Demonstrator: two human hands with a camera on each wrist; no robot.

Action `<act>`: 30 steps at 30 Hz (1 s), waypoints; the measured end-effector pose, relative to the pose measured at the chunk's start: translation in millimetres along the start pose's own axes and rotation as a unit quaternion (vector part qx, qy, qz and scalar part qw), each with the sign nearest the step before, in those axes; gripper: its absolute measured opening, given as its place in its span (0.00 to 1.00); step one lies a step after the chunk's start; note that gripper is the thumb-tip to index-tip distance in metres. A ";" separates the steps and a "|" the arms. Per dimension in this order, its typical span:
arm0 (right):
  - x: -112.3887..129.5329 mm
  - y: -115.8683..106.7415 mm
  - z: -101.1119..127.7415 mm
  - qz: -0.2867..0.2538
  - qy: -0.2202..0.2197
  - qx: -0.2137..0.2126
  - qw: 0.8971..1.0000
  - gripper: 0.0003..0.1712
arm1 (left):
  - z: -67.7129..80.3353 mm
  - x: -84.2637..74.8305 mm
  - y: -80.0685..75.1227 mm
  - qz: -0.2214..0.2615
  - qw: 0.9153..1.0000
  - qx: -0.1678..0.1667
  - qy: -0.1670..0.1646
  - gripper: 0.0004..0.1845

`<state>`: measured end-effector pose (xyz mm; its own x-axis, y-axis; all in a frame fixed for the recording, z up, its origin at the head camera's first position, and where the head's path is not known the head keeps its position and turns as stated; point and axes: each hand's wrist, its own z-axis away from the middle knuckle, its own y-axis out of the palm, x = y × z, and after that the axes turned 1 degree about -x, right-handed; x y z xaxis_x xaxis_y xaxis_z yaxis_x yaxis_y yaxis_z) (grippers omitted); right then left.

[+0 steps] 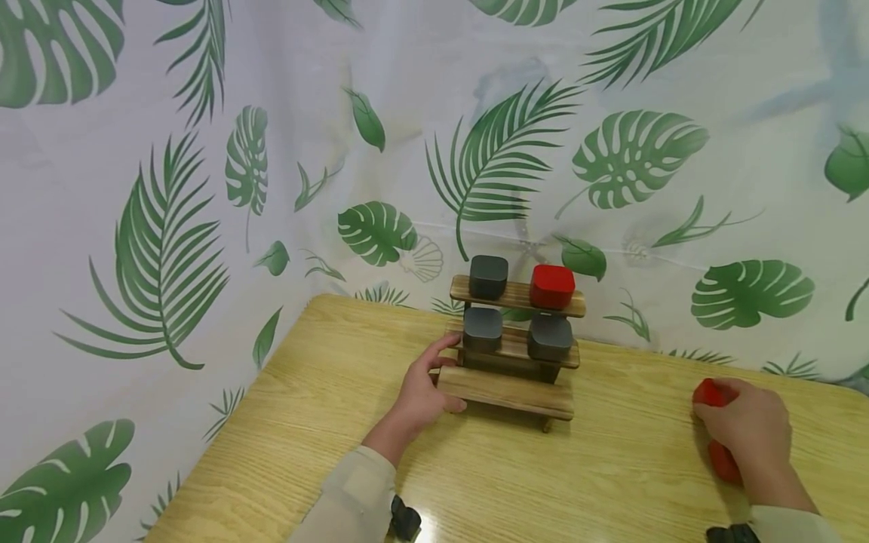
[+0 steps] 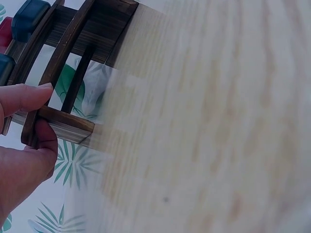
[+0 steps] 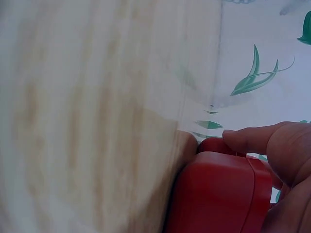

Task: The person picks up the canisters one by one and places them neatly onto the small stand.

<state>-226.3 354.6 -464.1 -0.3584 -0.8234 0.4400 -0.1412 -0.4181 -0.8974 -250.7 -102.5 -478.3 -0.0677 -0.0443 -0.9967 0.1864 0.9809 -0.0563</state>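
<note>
A three-tier wooden stand (image 1: 509, 390) is on the table. My left hand (image 1: 417, 388) holds its left end, and in the left wrist view the thumb and a finger pinch a wooden slat (image 2: 63, 53). Far to the right, my right hand (image 1: 755, 426) grips a small red box (image 1: 708, 393) at table level. Just nearer, partly hidden under that hand, lies a second red box (image 1: 723, 461), which looks large in the right wrist view. The stand's top tier bears a dark grey box (image 1: 489, 277) and a red box (image 1: 553, 287); two dark grey boxes (image 1: 483, 329) occupy the middle tier.
The wood-grain table (image 1: 631, 452) spreads around the stand. A white cloth with green leaf prints (image 1: 380, 173) hangs behind the table and along its left side, close to the back of the stand.
</note>
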 end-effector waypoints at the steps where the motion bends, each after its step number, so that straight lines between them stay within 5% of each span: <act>1: 0.0 0.2 -0.9 0.003 0.002 0.000 1.000 0.38 | 1.3 -3.3 0.0 0.002 1.000 0.001 0.000 0.55; 7: -0.4 0.9 -3.3 0.008 0.012 0.007 1.000 0.40 | 11.6 -25.1 0.4 0.004 1.000 0.000 0.010 0.52; 15: 0.6 0.6 3.6 -0.022 0.016 -0.007 1.000 0.41 | 14.7 -28.8 1.3 0.010 1.000 -0.001 0.008 0.52; 25: 8.3 4.2 14.6 -0.065 0.018 -0.044 0.997 0.41 | 15.2 -28.5 1.0 0.002 1.000 -0.001 0.005 0.52; 30: 15.8 1.9 21.9 -0.071 0.012 -0.058 0.996 0.40 | 2.3 -3.2 0.8 -0.005 1.000 -0.005 0.008 0.55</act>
<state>-212.0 332.4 -458.2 -0.3493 -0.7486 0.5636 -0.2973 -0.4818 -0.8243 -248.1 -102.0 -475.2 -0.0853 -0.0504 -0.9951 0.1758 0.9823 -0.0648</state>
